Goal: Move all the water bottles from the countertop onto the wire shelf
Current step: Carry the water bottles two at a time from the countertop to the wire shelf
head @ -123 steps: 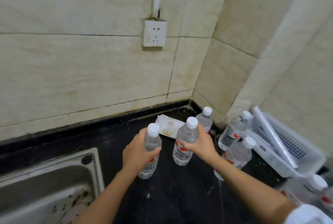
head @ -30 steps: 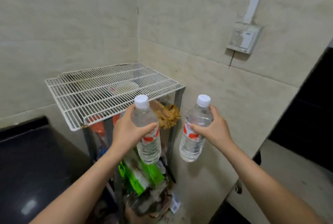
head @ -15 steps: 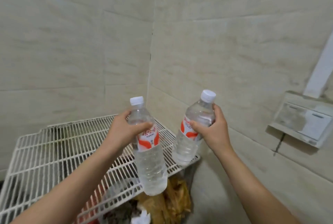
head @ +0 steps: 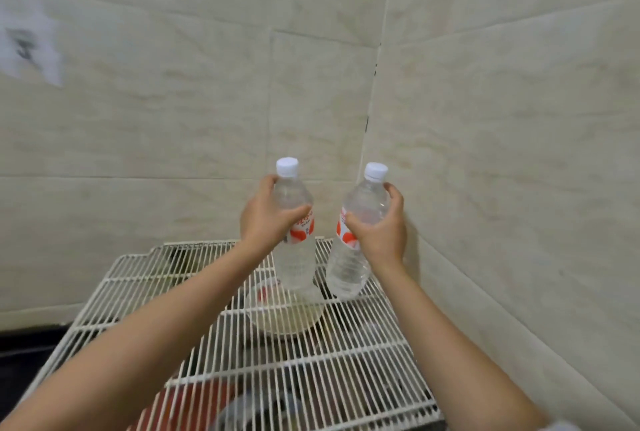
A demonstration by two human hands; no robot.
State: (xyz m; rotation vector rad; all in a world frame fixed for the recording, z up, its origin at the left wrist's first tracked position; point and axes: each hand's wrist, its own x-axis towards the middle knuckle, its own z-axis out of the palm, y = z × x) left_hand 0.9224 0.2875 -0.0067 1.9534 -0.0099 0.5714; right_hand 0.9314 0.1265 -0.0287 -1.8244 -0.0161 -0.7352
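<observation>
Two water bottles, left bottle (head: pixel 294 233) and right bottle (head: pixel 355 240), are gripped by left hand (head: pixel 266 222) and right hand (head: pixel 379 233) above the wire shelf (head: pixel 311 361).

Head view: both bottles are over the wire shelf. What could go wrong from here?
The wire shelf is spaced bars; a bottle base could sit unevenly and tip. The right hand holds the right bottle tilted; set down so, it may topple. Falling, it could knock the left bottle, close by in the left hand.
</observation>
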